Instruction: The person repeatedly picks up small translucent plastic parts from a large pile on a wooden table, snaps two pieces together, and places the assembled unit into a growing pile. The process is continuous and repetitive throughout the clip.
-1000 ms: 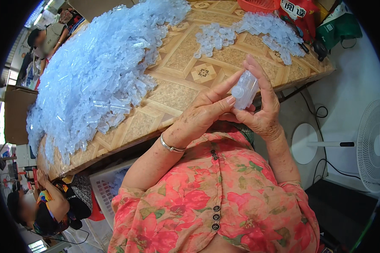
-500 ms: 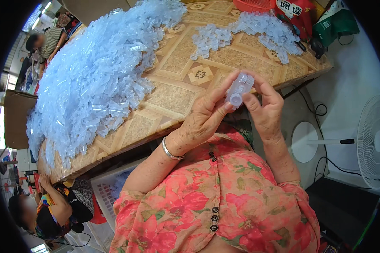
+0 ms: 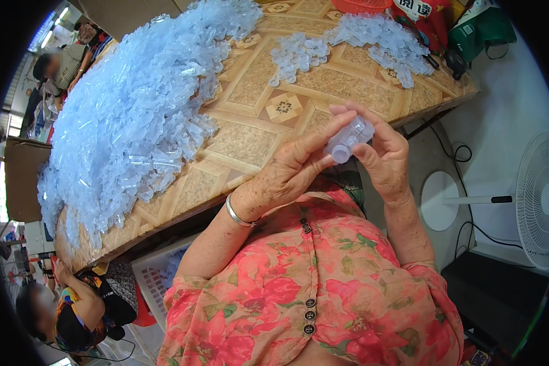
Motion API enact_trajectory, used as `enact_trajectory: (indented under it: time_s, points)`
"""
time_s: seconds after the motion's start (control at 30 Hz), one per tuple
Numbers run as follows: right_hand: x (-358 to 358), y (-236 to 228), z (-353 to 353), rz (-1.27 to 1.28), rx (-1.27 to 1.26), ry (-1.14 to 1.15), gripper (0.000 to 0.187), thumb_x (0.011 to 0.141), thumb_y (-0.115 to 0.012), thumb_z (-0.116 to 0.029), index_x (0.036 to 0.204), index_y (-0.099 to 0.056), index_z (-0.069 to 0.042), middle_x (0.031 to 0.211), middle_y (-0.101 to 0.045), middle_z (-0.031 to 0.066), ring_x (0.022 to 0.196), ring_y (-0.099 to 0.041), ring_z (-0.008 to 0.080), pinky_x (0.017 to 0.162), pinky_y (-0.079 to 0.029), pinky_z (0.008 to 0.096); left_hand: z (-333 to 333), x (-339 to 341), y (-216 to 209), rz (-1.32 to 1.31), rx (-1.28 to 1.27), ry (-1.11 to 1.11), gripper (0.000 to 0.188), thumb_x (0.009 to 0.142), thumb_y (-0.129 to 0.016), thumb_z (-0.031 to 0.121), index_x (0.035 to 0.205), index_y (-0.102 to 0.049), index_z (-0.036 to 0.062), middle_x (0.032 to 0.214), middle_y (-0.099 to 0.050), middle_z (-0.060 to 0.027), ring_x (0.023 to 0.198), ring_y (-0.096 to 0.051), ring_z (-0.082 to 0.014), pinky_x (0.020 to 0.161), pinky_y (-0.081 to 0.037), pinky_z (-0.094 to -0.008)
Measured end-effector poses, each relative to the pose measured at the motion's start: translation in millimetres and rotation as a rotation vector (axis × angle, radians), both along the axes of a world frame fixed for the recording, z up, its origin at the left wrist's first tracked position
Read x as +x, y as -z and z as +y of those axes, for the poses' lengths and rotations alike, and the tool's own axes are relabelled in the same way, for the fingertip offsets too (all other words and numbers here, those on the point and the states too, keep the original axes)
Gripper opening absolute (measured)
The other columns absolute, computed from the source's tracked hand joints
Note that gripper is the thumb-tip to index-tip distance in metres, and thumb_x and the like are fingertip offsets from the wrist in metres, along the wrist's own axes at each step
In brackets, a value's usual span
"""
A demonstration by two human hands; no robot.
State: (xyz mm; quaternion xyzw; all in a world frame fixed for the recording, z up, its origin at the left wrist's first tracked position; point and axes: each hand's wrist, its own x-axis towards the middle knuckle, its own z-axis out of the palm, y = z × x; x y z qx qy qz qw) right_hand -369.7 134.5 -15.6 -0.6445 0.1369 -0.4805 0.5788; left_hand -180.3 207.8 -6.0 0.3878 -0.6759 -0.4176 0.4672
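I see left hand and right hand sharing a firm grip on clear plasticware; a glassy heap fills the frame's upper left.

Bright, fairly even light fills the frame, with lamps glowing at upper left and small glints on the pile of plastic. Shadow darkens the space under the surface, whose edge bows with fisheye distortion; black rims the corners.
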Motion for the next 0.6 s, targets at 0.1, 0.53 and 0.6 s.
enact_trajectory:
  time_s: [0.1, 0.53, 0.6]
  points:
    - [-2, -7, 1, -0.067, 0.121, -0.124, 0.049, 0.102, -0.061, -0.025, 0.141, -0.052, 0.004, 0.131, -0.065, 0.0138, 0.118, -0.06, 0.0146, 0.103, -0.047, 0.0316, 7, -2, -9, 0.16, 0.182, 0.096, 0.057, 0.105, -0.053, 0.011, 0.158, -0.034, 0.0135, 0.128, -0.062, -0.0073, 0.109, -0.061, -0.0187, 0.094, -0.05, -0.031]
    - [8, -3, 1, 0.2, -0.4, 0.283, 0.093, 0.078, -0.085, -0.036, 0.152, -0.038, -0.006, 0.142, -0.056, 0.0113, 0.123, -0.058, 0.0235, 0.105, -0.046, 0.036, 1, -11, -9, 0.672, 0.433, 0.105, 0.055, 0.107, -0.051, 0.022, 0.158, -0.032, 0.011, 0.134, -0.06, -0.0106, 0.113, -0.064, -0.0185, 0.094, -0.056, -0.0323]
    - [10, -5, 3, 0.317, -0.461, 0.366, 0.1, 0.069, -0.091, -0.029, 0.151, -0.039, -0.006, 0.145, -0.055, 0.0126, 0.128, -0.057, 0.0284, 0.107, -0.046, 0.0385, 1, -11, -5, 0.682, 0.423, 0.089, 0.056, 0.107, -0.052, 0.022, 0.158, -0.033, 0.0103, 0.134, -0.06, -0.0099, 0.112, -0.065, -0.0182, 0.094, -0.056, -0.0319]
